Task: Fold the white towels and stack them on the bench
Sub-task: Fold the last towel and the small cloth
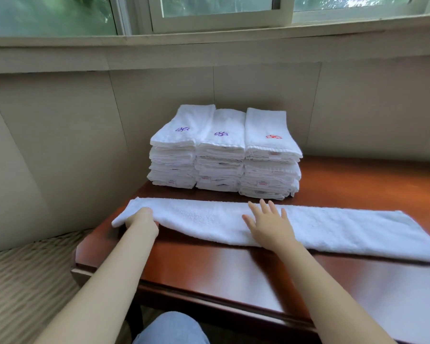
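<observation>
Along the bench [209, 274] front lies a long folded towel [333, 229]; the left grip [142, 220] pinches its left end, the right grip [271, 225] presses flat, fingers straight, on its middle; three towel stacks [224, 155] stand at the back left corner

Head camera looks forward and down, close over the bench [209, 274] toward the wall

Soft daylight enters through the window [216, 11] beyond the fingertips, leaving pale glare on the bench [233, 274] below the wrists and faint shadows under the forearms; wide-angle bending curves the edges; focus mostly sharp
</observation>
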A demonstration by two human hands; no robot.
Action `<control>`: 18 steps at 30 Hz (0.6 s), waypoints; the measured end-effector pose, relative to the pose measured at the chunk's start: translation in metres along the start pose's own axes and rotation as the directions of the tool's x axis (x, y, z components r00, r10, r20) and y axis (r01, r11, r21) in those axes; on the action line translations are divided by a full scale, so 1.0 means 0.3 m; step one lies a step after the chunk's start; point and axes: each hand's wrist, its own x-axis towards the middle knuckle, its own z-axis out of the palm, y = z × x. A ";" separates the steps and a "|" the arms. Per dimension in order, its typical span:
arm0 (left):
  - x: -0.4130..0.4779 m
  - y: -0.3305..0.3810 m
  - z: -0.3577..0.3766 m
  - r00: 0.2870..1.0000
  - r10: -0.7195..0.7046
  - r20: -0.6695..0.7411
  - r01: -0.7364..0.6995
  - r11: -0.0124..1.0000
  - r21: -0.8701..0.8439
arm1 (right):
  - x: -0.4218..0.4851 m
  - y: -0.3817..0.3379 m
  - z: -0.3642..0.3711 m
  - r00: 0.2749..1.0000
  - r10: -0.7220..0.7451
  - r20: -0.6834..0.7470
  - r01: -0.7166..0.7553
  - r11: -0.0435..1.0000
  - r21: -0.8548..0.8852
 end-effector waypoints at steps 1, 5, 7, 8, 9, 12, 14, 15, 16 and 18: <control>-0.008 0.010 0.011 0.998 0.042 -0.038 -0.040 0.998 0.055 | -0.003 0.034 0.002 1.000 0.011 0.013 -0.011 1.000 -0.018; -0.125 0.087 0.063 0.888 0.451 -0.087 -0.433 0.885 0.172 | -0.025 0.087 0.026 0.996 0.032 0.078 -0.034 0.999 0.027; -0.185 0.094 0.118 0.782 0.622 0.049 -0.612 0.749 0.255 | -0.021 0.078 0.004 0.996 0.005 0.085 -0.012 0.996 0.085; -0.217 0.088 0.148 0.728 0.673 0.132 -0.675 0.670 0.309 | -0.023 0.079 -0.017 0.996 -0.001 0.089 -0.014 0.987 0.160; -0.248 0.079 0.185 0.668 0.709 0.226 -0.737 0.585 0.338 | -0.022 0.085 -0.044 0.995 0.024 0.096 -0.054 0.947 0.316; -0.381 -0.005 0.294 0.441 0.676 0.591 -0.897 0.353 0.265 | -0.027 0.116 -0.153 0.976 0.140 0.169 -0.207 0.331 0.921; -0.472 -0.108 0.353 0.262 0.527 0.808 -0.959 0.238 0.155 | -0.033 0.158 -0.212 0.956 0.160 0.248 -0.234 -0.103 0.967; -0.511 -0.164 0.374 0.181 0.391 0.902 -0.974 0.198 0.110 | -0.041 0.183 -0.223 0.943 0.160 0.293 -0.258 -0.209 0.943; -0.544 -0.214 0.387 0.114 0.228 0.967 -0.987 0.135 0.084 | -0.052 0.207 -0.228 0.925 0.159 0.344 -0.292 -0.279 0.915; -0.582 -0.294 0.395 0.038 -0.005 0.999 -0.999 -0.004 0.038 | -0.081 0.241 -0.216 0.876 0.173 0.449 -0.389 -0.296 0.873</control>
